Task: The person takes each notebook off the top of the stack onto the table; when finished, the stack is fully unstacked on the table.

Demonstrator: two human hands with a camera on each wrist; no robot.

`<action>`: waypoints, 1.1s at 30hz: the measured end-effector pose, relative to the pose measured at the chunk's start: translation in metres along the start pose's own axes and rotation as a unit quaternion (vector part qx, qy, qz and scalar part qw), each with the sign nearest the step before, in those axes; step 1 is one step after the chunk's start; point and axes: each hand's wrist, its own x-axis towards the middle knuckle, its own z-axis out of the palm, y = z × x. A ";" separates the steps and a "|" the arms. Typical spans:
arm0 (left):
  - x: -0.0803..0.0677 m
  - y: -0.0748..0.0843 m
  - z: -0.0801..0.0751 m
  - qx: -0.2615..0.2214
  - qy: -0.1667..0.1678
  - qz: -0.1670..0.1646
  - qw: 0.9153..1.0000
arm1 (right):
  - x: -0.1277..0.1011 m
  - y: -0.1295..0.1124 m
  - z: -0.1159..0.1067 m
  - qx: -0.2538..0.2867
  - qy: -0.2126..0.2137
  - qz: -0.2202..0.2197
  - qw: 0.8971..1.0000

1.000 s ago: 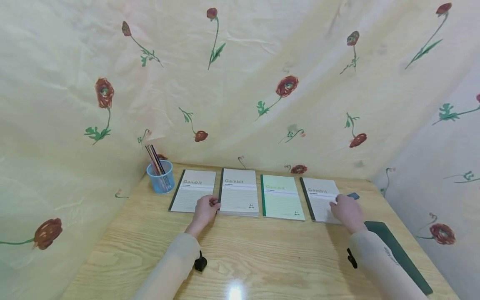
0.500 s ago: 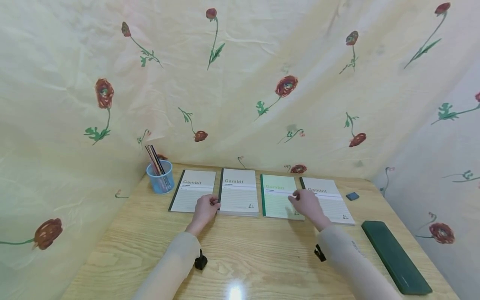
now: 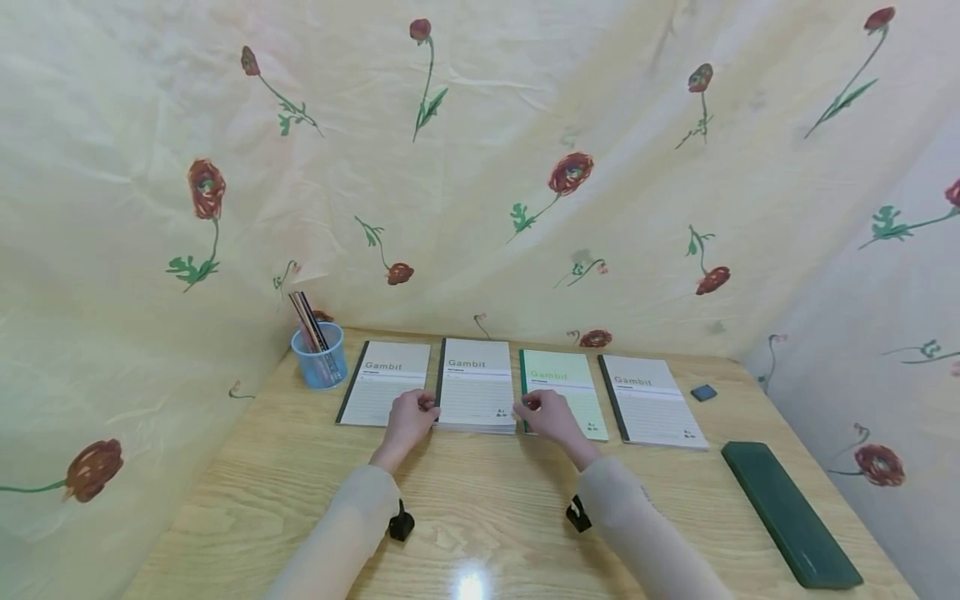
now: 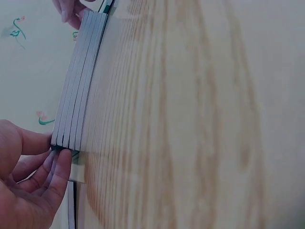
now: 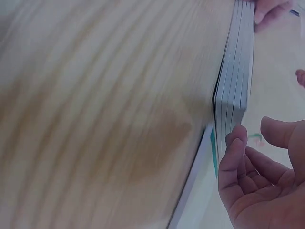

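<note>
A thick stack of white notebooks (image 3: 476, 385) with a dark spine lies between my hands in the head view. My left hand (image 3: 409, 421) is at its lower left edge; in the left wrist view the thumb (image 4: 37, 141) and bent fingers (image 4: 59, 174) pinch the spine-side corner. On the opposite side, my right hand (image 3: 553, 419) is over the green notebook (image 3: 573, 392). Its fingertips (image 5: 237, 136) are beside the stack's page edges in the right wrist view, with the thumb held apart; contact there is hard to tell.
A white notebook (image 3: 392, 375) lies to the left and another white notebook (image 3: 652, 400) to the right. A blue cup (image 3: 321, 367) with pencils stands at the back left. A dark green case (image 3: 791, 512) and a small blue block (image 3: 703, 392) lie on the right.
My right hand has left the rightmost white notebook and travelled left across the green one to the stack's right edge. The left hand stays at the stack's left edge.
</note>
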 end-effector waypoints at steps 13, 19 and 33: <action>0.003 0.002 0.006 0.019 0.025 -0.015 0.999 | 0.002 -0.001 0.020 0.003 0.005 0.004 1.000; 0.004 0.003 0.006 0.039 0.020 -0.027 0.999 | -0.002 -0.003 0.022 0.011 -0.005 0.011 1.000; 0.007 0.009 0.006 0.041 0.033 -0.044 0.998 | -0.004 -0.002 0.021 0.010 -0.006 0.018 1.000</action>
